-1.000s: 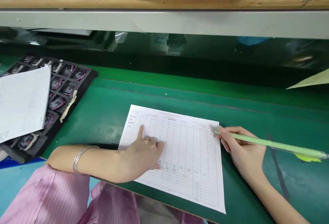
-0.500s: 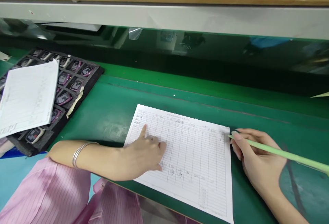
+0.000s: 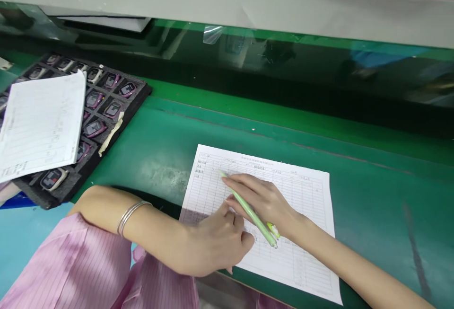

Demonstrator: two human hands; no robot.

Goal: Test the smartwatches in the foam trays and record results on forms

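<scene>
A ruled form sheet (image 3: 305, 190) lies on the green bench mat (image 3: 170, 143) in front of me. My right hand (image 3: 266, 200) rests on the sheet's middle, fingers closed round a light green pen (image 3: 248, 209) whose tip points at the upper left rows. My left hand (image 3: 216, 242) lies on the sheet's lower left part, fingers curled loosely and pressing the paper, just beside and below the right hand. A silver bangle (image 3: 131, 214) sits on my left forearm.
At the left a black foam tray (image 3: 136, 98) holds several small watch-like devices (image 3: 94, 128), partly covered by another white sheet (image 3: 42, 124). A grey shelf rail (image 3: 227, 11) runs across the top, with a dark recess below it. A pink striped sleeve (image 3: 71, 271) fills the lower left.
My right hand has moved left from the sheet's right edge onto its middle, bringing the pen tip to the upper left rows. The left hand has slid down and curled its pointing finger in.
</scene>
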